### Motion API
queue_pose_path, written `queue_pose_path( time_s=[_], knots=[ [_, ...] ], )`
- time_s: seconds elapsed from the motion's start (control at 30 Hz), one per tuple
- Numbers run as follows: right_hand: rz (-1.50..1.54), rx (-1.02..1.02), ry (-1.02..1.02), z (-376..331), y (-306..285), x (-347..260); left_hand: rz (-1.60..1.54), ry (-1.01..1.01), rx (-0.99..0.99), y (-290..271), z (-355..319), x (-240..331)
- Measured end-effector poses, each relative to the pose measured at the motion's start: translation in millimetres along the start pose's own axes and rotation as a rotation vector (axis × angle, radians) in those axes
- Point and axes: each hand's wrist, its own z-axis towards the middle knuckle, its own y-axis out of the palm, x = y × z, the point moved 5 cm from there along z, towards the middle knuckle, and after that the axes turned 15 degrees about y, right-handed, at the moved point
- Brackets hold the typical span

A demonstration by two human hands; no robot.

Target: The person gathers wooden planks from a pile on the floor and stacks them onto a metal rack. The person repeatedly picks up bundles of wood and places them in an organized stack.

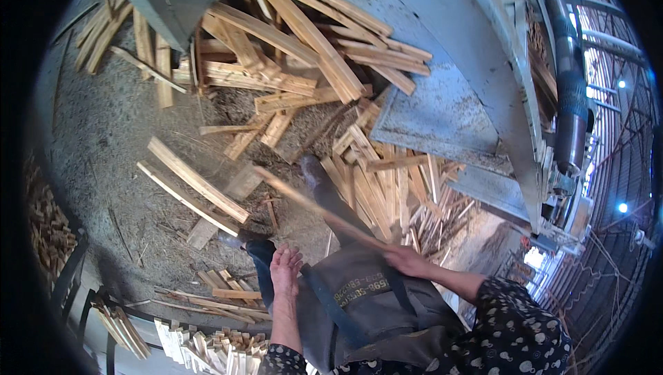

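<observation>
My right hand (407, 260) is closed around the near end of a long, narrow wooden slat (311, 205). The slat slants away to the left across my legs, its far part slightly blurred. Nothing shows in my left hand (285, 268), raised in front of the dark apron (373, 299) with its fingers loosely bent and apart from the slat. Beyond that hand, two long wooden strips (197, 178) lie side by side on the floor.
A large heap of loose wooden slats (283, 50) lies ahead beneath grey-blue metal machinery (442, 99). More slats (387, 188) are piled beside my foot at the right. Stacked wood pieces (214, 351) stand in a metal rack behind at the lower left. Debris covers the floor (124, 168).
</observation>
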Motion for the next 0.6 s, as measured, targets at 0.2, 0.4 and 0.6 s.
queue_pose_path(
  time_s=[0.2,0.4,0.6],
  knots=[
    [-0.817,-0.161,0.701,-216.8,-49.7,224.9,0.055,-0.005,0.04,-26.1,4.6,8.5],
    [-0.46,-0.567,0.432,-31.0,24.1,205.1,0.178,0.076,0.064,18.4,36.8,22.9],
    [0.037,0.154,-0.076,263.5,-81.8,-13.2,0.164,0.155,0.043,68.2,117.1,-1.9]
  ],
)
